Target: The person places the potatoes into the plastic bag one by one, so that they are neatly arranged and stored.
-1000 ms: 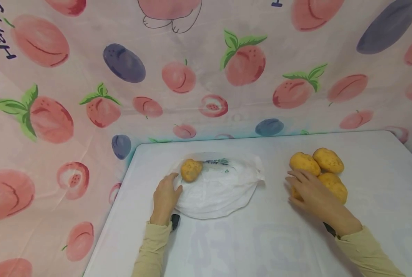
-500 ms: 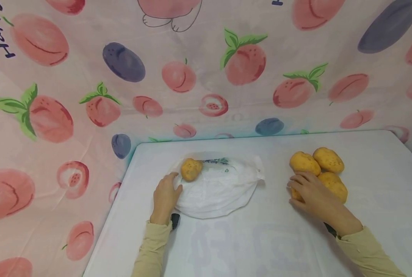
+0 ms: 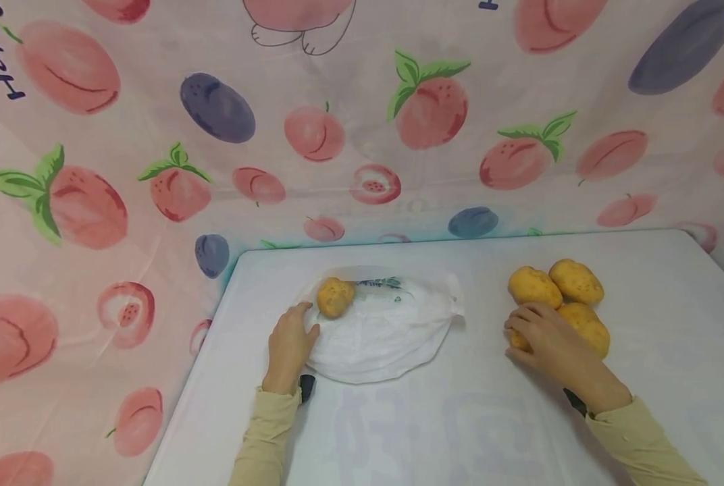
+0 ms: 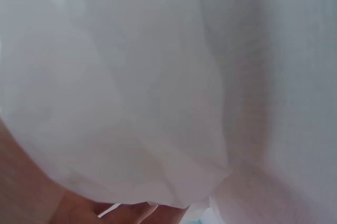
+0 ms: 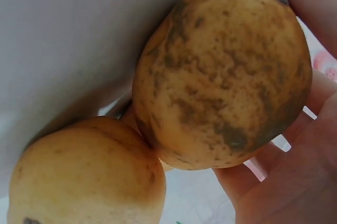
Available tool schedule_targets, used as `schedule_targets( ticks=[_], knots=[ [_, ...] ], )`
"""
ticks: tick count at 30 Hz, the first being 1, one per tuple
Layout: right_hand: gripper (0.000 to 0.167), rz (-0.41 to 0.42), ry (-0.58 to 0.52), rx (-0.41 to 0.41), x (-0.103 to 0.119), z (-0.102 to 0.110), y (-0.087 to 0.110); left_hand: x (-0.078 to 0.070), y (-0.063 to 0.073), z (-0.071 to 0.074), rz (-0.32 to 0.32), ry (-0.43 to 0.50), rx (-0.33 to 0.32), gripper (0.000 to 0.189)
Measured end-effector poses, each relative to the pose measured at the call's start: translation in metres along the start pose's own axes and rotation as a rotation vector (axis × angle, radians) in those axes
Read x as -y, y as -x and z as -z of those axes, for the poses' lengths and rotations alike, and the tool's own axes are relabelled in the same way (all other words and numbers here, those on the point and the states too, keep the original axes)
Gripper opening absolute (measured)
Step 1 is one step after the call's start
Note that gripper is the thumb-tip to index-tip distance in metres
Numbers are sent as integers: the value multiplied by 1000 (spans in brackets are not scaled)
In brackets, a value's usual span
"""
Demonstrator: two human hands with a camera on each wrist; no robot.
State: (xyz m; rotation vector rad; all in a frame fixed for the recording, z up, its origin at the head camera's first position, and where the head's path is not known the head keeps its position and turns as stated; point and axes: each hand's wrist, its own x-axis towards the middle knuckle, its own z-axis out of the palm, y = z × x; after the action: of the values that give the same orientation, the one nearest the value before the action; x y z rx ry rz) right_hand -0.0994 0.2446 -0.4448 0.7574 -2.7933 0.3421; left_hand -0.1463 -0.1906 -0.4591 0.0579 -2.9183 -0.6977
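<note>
My right hand grips a yellow potato with dark blotches, thumb on one side and fingers curled round the other. Most of that potato is hidden under the hand in the head view. A paler potato sits close against it in the right wrist view. At the left end of a white plastic bag, my left hand rests with relaxed, spread fingers. One potato lies at the bag's left end, just beyond the fingertips. Bag film covers most of the left wrist view, with fingers showing below.
Two potatoes lie behind my right hand, and another potato lies beside it. Everything rests on a white-covered table. A fruit-print cloth hangs along the back and left sides.
The right hand's fingers have drawn in closer round the potato under them. My left hand, the bag and the other potatoes have stayed in place.
</note>
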Motion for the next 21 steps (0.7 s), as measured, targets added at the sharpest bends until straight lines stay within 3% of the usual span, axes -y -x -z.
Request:
schedule_targets(
  ticks=[7,21],
  knots=[
    [30,-25,-20,21,2,4,-1,1,1,-1,-8,1,-4,45],
    [35,34,-26,-81,10,8,-11,2,0,-1,6,9,0,46]
  ],
)
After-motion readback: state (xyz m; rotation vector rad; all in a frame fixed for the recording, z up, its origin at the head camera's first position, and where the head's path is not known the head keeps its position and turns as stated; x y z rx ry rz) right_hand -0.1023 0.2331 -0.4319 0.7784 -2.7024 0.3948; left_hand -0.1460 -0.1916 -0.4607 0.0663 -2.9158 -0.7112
